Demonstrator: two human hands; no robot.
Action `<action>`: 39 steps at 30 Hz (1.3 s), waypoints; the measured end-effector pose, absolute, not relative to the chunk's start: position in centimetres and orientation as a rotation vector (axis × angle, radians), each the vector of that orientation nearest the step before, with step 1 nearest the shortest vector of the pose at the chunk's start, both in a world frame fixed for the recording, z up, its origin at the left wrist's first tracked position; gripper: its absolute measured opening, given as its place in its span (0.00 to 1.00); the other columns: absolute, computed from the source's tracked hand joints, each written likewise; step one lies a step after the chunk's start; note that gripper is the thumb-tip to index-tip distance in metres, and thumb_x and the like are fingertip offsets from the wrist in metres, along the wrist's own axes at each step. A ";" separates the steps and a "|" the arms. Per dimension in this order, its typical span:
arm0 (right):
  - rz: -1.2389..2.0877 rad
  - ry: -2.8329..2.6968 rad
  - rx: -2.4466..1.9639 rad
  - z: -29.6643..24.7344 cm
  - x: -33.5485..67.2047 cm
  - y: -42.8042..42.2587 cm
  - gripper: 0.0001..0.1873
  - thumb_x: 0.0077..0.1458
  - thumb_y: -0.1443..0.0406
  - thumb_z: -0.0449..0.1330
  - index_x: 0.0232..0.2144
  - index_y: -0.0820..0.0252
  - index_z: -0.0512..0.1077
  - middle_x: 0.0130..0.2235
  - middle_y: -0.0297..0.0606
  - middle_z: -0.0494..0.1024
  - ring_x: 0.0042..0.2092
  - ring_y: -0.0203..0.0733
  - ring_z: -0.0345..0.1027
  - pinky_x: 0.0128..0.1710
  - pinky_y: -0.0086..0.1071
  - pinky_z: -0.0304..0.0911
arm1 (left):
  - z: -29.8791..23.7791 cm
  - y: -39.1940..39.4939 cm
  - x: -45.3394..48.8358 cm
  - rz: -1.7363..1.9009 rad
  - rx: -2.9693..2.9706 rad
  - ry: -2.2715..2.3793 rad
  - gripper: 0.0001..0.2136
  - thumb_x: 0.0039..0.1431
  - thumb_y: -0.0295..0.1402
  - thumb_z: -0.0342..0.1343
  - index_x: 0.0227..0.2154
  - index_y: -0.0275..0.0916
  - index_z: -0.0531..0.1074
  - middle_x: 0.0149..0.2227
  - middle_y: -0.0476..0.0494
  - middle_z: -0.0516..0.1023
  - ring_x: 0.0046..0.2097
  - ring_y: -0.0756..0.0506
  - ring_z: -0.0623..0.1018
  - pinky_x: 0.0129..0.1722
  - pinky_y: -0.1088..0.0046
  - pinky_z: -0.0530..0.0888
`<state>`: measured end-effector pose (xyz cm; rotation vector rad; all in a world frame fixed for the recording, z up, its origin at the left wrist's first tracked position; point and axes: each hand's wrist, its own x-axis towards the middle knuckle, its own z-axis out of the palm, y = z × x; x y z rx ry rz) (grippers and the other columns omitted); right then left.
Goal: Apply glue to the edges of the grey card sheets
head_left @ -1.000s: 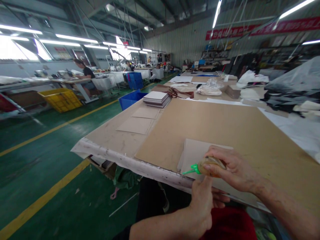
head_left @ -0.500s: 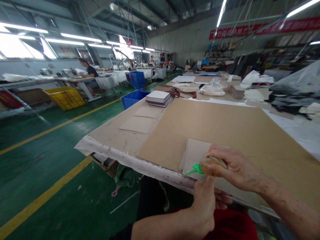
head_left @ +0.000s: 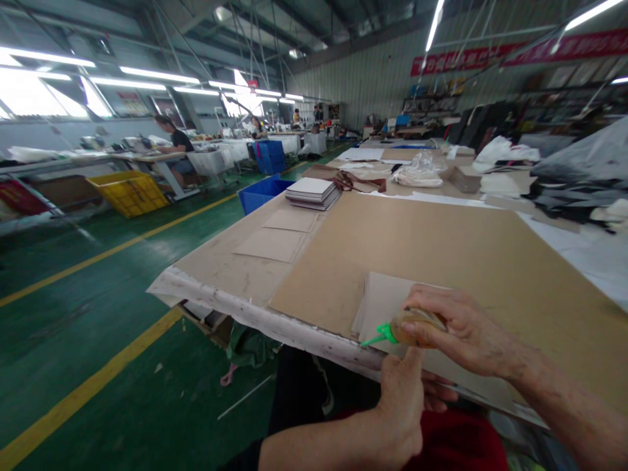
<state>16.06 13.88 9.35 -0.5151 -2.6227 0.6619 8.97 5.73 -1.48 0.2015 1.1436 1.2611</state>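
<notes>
My right hand [head_left: 456, 324] is wrapped round an amber squeeze glue bottle [head_left: 420, 325] with a green nozzle [head_left: 381, 335]. The bottle lies nearly level, its nozzle tip pointing left at the front edge of a small stack of grey-beige cardboard sheets [head_left: 385, 294]. Just below the bottle, my left hand [head_left: 402, 389] is closed at the table's front edge. Its thumb side is over the near edge of the cardboard and other fingers show beneath. The right forearm and hand cover part of the stack. A large brown board [head_left: 417, 235] lies under the sheets.
Left of the board lie flat cardboard pieces [head_left: 269, 245] and a taller stack of sheets [head_left: 310, 191]. Brown strips [head_left: 360, 182] and plastic bags [head_left: 418, 171] sit farther back. A blue bin [head_left: 262, 195] stands beside the table [head_left: 220, 265]. Another person [head_left: 177, 144] sits at the far left.
The nozzle tip has shifted very slightly left and down toward the front edge of the cardboard stack. Both hands keep nearly the same pose.
</notes>
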 end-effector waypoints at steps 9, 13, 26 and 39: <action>0.525 -2.579 -0.699 8.5 16.2 15.9 0.14 0.61 0.56 0.51 0.31 0.57 0.70 0.31 0.34 0.70 0.33 0.40 0.63 0.31 0.33 0.55 | -1.0 5.6 9.1 1.261 0.171 1.167 0.14 0.61 0.42 0.45 0.35 0.33 0.62 0.24 0.39 0.76 0.22 0.49 0.75 0.17 0.80 0.64; 0.518 -2.581 -0.705 8.7 16.2 16.2 0.13 0.61 0.57 0.51 0.30 0.57 0.69 0.30 0.33 0.69 0.32 0.39 0.63 0.31 0.32 0.54 | -1.0 5.6 9.2 1.264 0.172 1.179 0.14 0.62 0.43 0.44 0.35 0.34 0.61 0.25 0.39 0.76 0.21 0.50 0.74 0.16 0.81 0.63; 0.216 -2.475 -0.925 7.7 15.6 21.3 0.13 0.60 0.57 0.50 0.29 0.57 0.66 0.31 0.34 0.70 0.32 0.41 0.63 0.31 0.33 0.53 | -1.5 6.0 9.2 1.269 0.227 1.184 0.17 0.64 0.41 0.40 0.35 0.30 0.64 0.25 0.35 0.76 0.19 0.51 0.73 0.15 0.81 0.63; 0.322 -2.505 -0.881 8.6 15.1 21.5 0.11 0.58 0.59 0.53 0.27 0.57 0.66 0.29 0.31 0.70 0.31 0.39 0.63 0.29 0.31 0.50 | -1.5 6.2 9.0 1.230 0.262 1.203 0.20 0.61 0.44 0.42 0.28 0.30 0.67 0.23 0.36 0.75 0.18 0.51 0.72 0.15 0.80 0.63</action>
